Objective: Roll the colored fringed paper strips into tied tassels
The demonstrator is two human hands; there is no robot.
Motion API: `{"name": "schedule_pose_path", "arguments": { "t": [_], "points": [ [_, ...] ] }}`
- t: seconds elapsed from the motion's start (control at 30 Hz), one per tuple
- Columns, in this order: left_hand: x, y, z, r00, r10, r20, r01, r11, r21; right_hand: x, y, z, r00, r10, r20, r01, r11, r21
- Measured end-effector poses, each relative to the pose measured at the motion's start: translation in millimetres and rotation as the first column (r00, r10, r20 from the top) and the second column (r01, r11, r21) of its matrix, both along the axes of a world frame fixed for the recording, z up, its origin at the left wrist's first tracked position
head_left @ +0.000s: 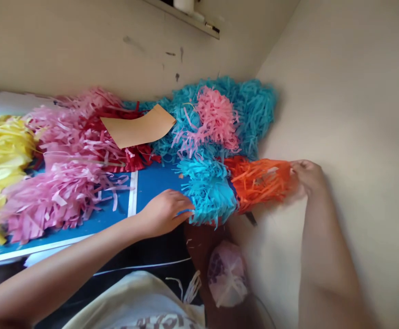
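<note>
A piece of fringed tissue paper, part light blue and part orange, lies between my hands at the table's right edge. My left hand (168, 211) has its fingertips closed on the left edge of the light-blue fringe (209, 194). My right hand (307, 175), by the wall, pinches the right end of the orange fringe (263, 180). Just behind this piece is a pile of darker blue fringe (257, 114), with a pink fringe bunch (218, 116) on top. A curved tan paper sheet (141, 128) rests over the red fringe (139, 157) to the left.
More pink fringe (60, 192) and yellow fringe (4, 151) cover the left of the blue table (158, 178). Walls stand behind and at the right. Below the table edge sits a filled clear plastic bag (227, 274). A shelf (199, 23) juts from the wall above.
</note>
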State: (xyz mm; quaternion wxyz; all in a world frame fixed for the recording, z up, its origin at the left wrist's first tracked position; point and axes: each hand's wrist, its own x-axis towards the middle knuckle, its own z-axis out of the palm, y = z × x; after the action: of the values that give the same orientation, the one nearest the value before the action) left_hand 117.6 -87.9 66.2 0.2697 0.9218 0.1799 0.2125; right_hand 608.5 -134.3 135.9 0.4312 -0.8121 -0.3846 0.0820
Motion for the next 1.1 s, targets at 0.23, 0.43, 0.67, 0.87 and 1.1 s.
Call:
{"name": "schedule_pose_path", "arguments": {
  "t": [0.23, 0.43, 0.67, 0.87, 1.1],
  "points": [
    [144.8, 4.8, -0.3, 0.946, 0.273, 0.174, 0.0, 0.537, -0.844, -40.6, 7.0, 2.0, 0.994, 0.111, 0.009, -0.111, 0.993, -0.028],
    [247.6, 8.5, -9.2, 0.869, 0.437, 0.231, 0.094, 0.312, -0.945, -65.7, -2.7, -17.3, 0.984, 0.168, 0.052, -0.165, 0.984, -0.063],
    [281.4, 16.7, -33.4, 0.84, 0.465, 0.28, 0.225, 0.173, -0.959, -83.0, -20.9, -27.6, 0.959, 0.122, 0.254, -0.129, 0.992, 0.01],
    [298.5, 14.3, -48.2, 0.85, 0.449, 0.277, 0.207, 0.199, -0.958, -104.3, -25.9, -59.3, 0.974, 0.201, -0.102, -0.206, 0.978, -0.04],
    [295.1, 3.4, -53.6, 0.87, 0.415, 0.266, 0.168, 0.258, -0.951, -88.3, -23.6, -84.1, 0.972, 0.19, -0.141, -0.197, 0.98, -0.034]
  ]
}}
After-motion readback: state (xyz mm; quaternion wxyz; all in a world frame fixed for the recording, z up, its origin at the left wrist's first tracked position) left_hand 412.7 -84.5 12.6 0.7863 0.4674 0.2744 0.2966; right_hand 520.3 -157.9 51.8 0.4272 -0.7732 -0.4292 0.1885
